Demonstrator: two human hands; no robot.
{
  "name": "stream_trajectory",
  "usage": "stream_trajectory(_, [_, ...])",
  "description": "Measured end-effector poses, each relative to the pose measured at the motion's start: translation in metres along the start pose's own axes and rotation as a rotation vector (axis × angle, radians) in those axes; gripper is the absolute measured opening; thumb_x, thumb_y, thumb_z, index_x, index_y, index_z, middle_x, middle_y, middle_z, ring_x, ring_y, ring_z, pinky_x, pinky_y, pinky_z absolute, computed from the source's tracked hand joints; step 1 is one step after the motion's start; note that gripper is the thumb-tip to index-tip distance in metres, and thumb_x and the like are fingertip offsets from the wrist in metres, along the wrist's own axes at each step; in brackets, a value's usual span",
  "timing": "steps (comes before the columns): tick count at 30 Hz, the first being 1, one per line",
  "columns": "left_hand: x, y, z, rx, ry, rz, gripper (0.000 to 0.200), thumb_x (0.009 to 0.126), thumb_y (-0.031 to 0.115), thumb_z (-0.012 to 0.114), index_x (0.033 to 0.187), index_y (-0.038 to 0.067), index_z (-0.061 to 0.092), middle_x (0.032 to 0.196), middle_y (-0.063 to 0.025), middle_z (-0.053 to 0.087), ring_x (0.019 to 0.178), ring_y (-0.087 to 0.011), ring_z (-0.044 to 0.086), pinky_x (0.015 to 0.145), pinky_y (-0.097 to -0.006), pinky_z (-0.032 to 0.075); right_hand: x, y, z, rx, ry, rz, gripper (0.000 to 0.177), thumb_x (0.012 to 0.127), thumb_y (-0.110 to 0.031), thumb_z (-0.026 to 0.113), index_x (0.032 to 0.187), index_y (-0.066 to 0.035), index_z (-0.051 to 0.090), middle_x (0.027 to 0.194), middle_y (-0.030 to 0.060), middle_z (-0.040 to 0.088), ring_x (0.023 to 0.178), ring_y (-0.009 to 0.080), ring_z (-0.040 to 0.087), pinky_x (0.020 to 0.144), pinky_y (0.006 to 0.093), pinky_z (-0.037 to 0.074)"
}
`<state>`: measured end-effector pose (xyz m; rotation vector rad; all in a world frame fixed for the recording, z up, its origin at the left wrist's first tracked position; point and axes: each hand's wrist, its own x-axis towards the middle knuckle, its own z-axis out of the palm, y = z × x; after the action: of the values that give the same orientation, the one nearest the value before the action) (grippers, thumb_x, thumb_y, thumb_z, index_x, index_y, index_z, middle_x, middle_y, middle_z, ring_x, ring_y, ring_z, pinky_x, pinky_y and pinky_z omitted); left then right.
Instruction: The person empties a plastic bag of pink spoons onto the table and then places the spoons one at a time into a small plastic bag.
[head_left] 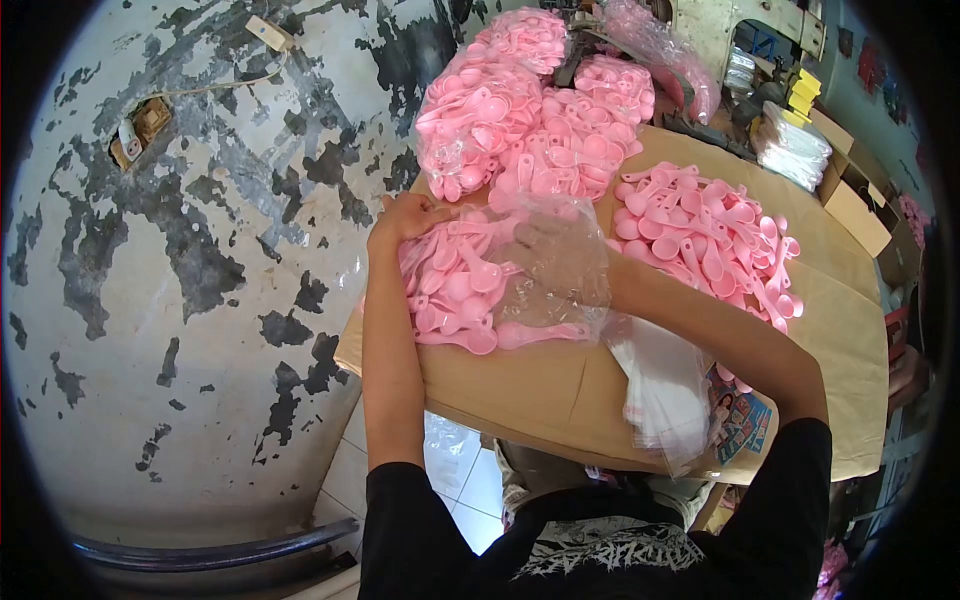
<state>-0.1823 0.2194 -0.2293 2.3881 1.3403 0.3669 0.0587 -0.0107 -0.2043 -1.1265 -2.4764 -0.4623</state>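
Where the grey wall (150, 300) with peeling paint stands on the left, the brown cardboard sheet (520, 390) ends just beside it, and its left edge hangs over the white floor tiles (465, 480). The left hand (408, 217) lies on top of a heap of pink scoops (455, 285) near that left edge. Its fingers are bent over the heap, but I cannot tell if they pinch anything. The heap sits partly inside one clear plastic bag (560, 265), which is crinkled and open. The right arm (720, 340) goes into that bag from the right. The right hand is hidden behind the crinkly plastic, so I cannot tell how it grips.

Between the heap and the person there is a bare strip of cardboard with room to move. Behind the heap I count at least four full bags of scoops (480, 110), packed close together. One stack of empty bags (665, 395) hangs over the near edge, under the right arm. Farther right lies one loose pile of scoops (710, 235), too many to count. Bare cardboard spreads past it to the right edge. Cardboard boxes (850, 205) stand beyond that.
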Motion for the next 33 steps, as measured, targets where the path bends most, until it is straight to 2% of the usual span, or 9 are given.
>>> stream_trajectory(2, [0.0,0.001,-0.002,0.026,0.003,-0.007,0.066,0.072,0.07,0.072,0.067,0.005,0.065,0.066,-0.0082,0.065,0.078,-0.0299,0.066,0.116,-0.0632,0.006,-0.003,0.006,-0.031,0.063,0.114,-0.064,0.039,0.081,-0.02,0.063,0.118,-0.01,0.063,0.12,0.0107,0.06,0.119,0.026,0.054,0.105,0.045,0.04])
stream_trajectory(6, [-0.002,0.003,-0.001,0.008,0.016,0.03,0.064,0.073,0.069,0.072,0.068,0.006,0.066,0.066,-0.0074,0.065,0.079,-0.0296,0.066,0.116,-0.0631,0.005,-0.038,0.02,-0.091,0.158,-0.281,0.231,0.025,0.089,-0.015,0.059,0.111,-0.005,0.064,0.107,0.0131,0.06,0.111,0.031,0.054,0.1,0.0431,0.042])
stream_trajectory(14, [-0.002,0.009,-0.008,0.088,-0.06,-0.003,0.063,0.075,0.067,0.07,0.075,0.004,0.069,0.071,-0.011,0.068,0.08,-0.0287,0.067,0.114,-0.0562,0.014,-0.096,0.035,-0.161,0.237,-0.199,0.418,0.014,0.097,-0.01,0.053,0.101,-0.001,0.062,0.1,0.0147,0.058,0.099,0.0319,0.054,0.09,0.0423,0.044])
stream_trajectory(18, [-0.008,0.014,-0.007,0.124,0.01,0.021,0.064,0.075,0.067,0.07,0.078,0.003,0.069,0.076,-0.0135,0.069,0.083,-0.0292,0.067,0.11,-0.0531,0.02,-0.105,0.054,-0.195,-0.209,-0.129,0.52,0.019,0.094,-0.013,0.056,0.106,-0.003,0.066,0.103,0.0152,0.062,0.103,0.0315,0.057,0.092,0.0409,0.045])
stream_trajectory(21, [-0.009,0.012,-0.004,0.062,0.02,0.028,0.064,0.076,0.067,0.07,0.078,0.003,0.069,0.077,-0.0131,0.07,0.084,-0.0299,0.067,0.11,-0.0532,0.02,-0.103,0.053,-0.179,-0.272,0.033,0.429,0.02,0.091,-0.013,0.059,0.108,-0.004,0.067,0.103,0.0153,0.064,0.104,0.0321,0.059,0.092,0.0395,0.045])
stream_trajectory(25, [-0.008,0.013,-0.007,0.062,-0.028,0.01,0.062,0.076,0.065,0.071,0.08,0.004,0.07,0.078,-0.0126,0.071,0.087,-0.0314,0.068,0.115,-0.0566,0.011,-0.081,0.013,-0.093,0.454,-0.174,0.324,0.04,0.087,-0.021,0.066,0.125,-0.009,0.061,0.114,0.0169,0.061,0.104,0.0328,0.059,0.094,0.0412,0.045])
stream_trajectory(27, [-0.008,0.014,-0.008,0.07,-0.013,0.015,0.06,0.076,0.064,0.071,0.081,0.004,0.071,0.078,-0.0119,0.07,0.086,-0.0311,0.067,0.116,-0.058,0.007,-0.057,0.001,-0.054,0.483,-0.4,0.227,0.045,0.088,-0.021,0.065,0.13,-0.005,0.056,0.134,0.017,0.053,0.121,0.038,0.05,0.102,0.0425,0.044])
stream_trajectory(30, [-0.004,0.004,-0.001,0.041,0.032,0.042,0.06,0.076,0.065,0.072,0.081,0.005,0.071,0.075,-0.0105,0.07,0.085,-0.0296,0.068,0.117,-0.0589,0.003,-0.04,-0.019,-0.017,0.228,-0.189,0.006,0.045,0.089,-0.021,0.064,0.13,-0.005,0.054,0.136,0.0183,0.05,0.121,0.0401,0.05,0.103,0.0432,0.043])
stream_trajectory(33, [-0.002,0.002,-0.005,0.002,0.004,0.029,0.062,0.074,0.067,0.072,0.077,0.005,0.07,0.071,-0.0091,0.068,0.082,-0.0282,0.068,0.117,-0.0599,0.003,-0.036,-0.018,-0.014,0.387,-0.152,0.084,0.04,0.091,-0.019,0.061,0.127,-0.003,0.055,0.127,0.0185,0.053,0.111,0.0371,0.055,0.096,0.0429,0.046])
